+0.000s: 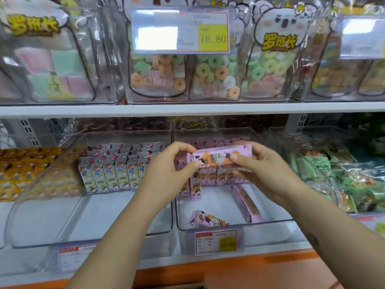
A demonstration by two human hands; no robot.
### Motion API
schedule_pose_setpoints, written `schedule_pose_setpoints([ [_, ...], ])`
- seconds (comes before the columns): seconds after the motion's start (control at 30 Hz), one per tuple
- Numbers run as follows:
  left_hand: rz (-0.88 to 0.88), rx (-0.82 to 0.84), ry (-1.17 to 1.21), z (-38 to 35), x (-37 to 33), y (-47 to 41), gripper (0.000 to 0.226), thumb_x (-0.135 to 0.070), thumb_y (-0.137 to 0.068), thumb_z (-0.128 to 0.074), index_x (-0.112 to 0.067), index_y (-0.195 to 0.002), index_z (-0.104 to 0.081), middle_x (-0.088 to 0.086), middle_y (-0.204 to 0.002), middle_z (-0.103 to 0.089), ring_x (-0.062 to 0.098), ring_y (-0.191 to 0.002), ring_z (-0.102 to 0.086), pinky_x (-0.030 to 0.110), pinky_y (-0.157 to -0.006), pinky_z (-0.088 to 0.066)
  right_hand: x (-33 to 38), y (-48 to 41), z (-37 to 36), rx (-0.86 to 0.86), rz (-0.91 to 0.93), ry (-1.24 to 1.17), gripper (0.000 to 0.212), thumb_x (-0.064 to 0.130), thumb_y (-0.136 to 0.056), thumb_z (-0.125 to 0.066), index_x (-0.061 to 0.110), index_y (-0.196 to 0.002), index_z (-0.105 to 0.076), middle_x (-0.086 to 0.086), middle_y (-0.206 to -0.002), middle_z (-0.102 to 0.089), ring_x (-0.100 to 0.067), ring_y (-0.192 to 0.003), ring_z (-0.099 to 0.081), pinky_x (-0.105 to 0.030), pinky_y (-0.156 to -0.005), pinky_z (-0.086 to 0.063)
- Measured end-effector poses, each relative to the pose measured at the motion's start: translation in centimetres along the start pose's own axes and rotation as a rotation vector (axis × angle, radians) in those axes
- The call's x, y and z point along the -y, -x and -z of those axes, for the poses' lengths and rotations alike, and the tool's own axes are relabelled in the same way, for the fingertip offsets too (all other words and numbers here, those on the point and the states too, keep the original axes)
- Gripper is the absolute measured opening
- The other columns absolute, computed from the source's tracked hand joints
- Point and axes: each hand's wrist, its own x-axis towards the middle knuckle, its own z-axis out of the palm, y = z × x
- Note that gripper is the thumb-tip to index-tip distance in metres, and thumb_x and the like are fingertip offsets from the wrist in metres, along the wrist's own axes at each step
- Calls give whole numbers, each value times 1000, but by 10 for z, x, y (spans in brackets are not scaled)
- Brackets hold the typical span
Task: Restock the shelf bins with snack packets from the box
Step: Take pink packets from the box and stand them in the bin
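Both my hands hold a small stack of pink and orange snack packets (216, 157) lying sideways above a clear shelf bin (235, 224). My left hand (166, 170) pinches the stack's left end and my right hand (258, 170) pinches its right end. Under the stack a row of the same pink packets (210, 178) stands upright at the back of the bin. Two loose pink packets lie on the bin floor, one at the front (206, 220) and one at the right (245, 203). The box is not in view.
Left of it, a second clear bin (52, 205) holds rows of white cartoon packets (112, 174). Yellow packets (18, 172) fill the far left, green packets (337, 176) the right bin. The upper shelf (187, 109) carries candy bags. Price tags (216, 240) hang on the bin fronts.
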Motion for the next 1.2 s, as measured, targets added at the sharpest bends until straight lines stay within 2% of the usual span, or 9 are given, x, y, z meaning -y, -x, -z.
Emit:
schedule_pose_setpoints([
  [0.1, 31, -9, -125, 2, 12, 1, 16, -24, -92, -60, -35, -104, -56, -22, -106, -52, -6, -92, -48, 13, -78, -29, -8, -16, 6, -154, 163, 502, 39, 12, -80, -74, 12, -116, -58, -12, -88, -68, -27, -76, -68, -30, -73, -55],
  [0.2, 82, -10, -137, 1, 20, -1, 17, -25, -93, -58, -35, -107, -57, -10, -102, -55, 17, -109, -53, 18, -80, -30, -23, -33, -4, -49, 235, 942, 49, 14, -79, -75, 11, -124, -56, 1, -97, -64, -13, -72, -57, -12, -61, -40],
  [0.3, 48, -21, -135, 0, 26, -3, 17, -24, -93, -57, -31, -108, -60, -23, -89, -54, 6, -85, -57, 2, -68, -33, -42, -48, -24, 74, 246, 1138, 50, 15, -82, -72, 12, -130, -54, -4, -94, -62, -16, -80, -54, -22, -68, -39],
  [0.4, 26, -20, -98, 1, 30, -5, 16, -23, -93, -58, -32, -106, -61, -29, -89, -53, -5, -66, -49, -2, -62, -35, -49, -59, -35, 64, 319, 1138, 50, 12, -84, -69, 13, -132, -53, -1, -88, -53, -14, -81, -50, -20, -72, -35],
  [0.63, 3, -23, -20, -2, 40, -6, 18, -25, -95, -51, -42, -93, -58, -27, -101, -58, 3, -103, -54, 23, -88, -41, -46, -50, -18, 24, 339, 1017, 50, 9, -79, -74, 16, -125, -56, -6, -110, -61, -17, -81, -65, -26, -81, -52],
  [0.77, -18, -28, -26, -2, 41, -6, 20, -25, -95, -49, -44, -92, -56, -29, -102, -56, 3, -106, -52, 25, -90, -40, -46, -49, -17, 79, 300, 1030, 48, 11, -80, -74, 15, -124, -55, -4, -105, -62, -16, -80, -65, -12, -71, -45],
  [0.93, -26, -36, -12, -3, 42, -5, 22, -25, -95, -49, -45, -91, -57, -29, -102, -56, 5, -109, -51, 27, -94, -40, -49, -63, -25, 23, 344, 1111, 38, 11, -83, -70, 10, -117, -52, -13, -102, -63, -21, -80, -59, -29, -73, -47],
  [1.07, -29, -39, -19, -3, 43, -6, 22, -26, -95, -48, -46, -91, -56, -30, -102, -55, 6, -110, -50, 29, -95, -40, -54, -69, -27, 12, 380, 1116, 32, 10, -83, -69, 7, -110, -53, -10, -89, -62, -20, -75, -56, -25, -62, -39],
  [1.2, -24, -41, 5, -4, 44, -7, 21, -25, -95, -48, -44, -91, -57, -29, -103, -56, 7, -110, -51, 31, -97, -41, -51, -70, -27, 57, 352, 1100, 48, 16, -82, -72, 17, -124, -49, 0, -96, -59, -14, -73, -57, -20, -62, -39],
])
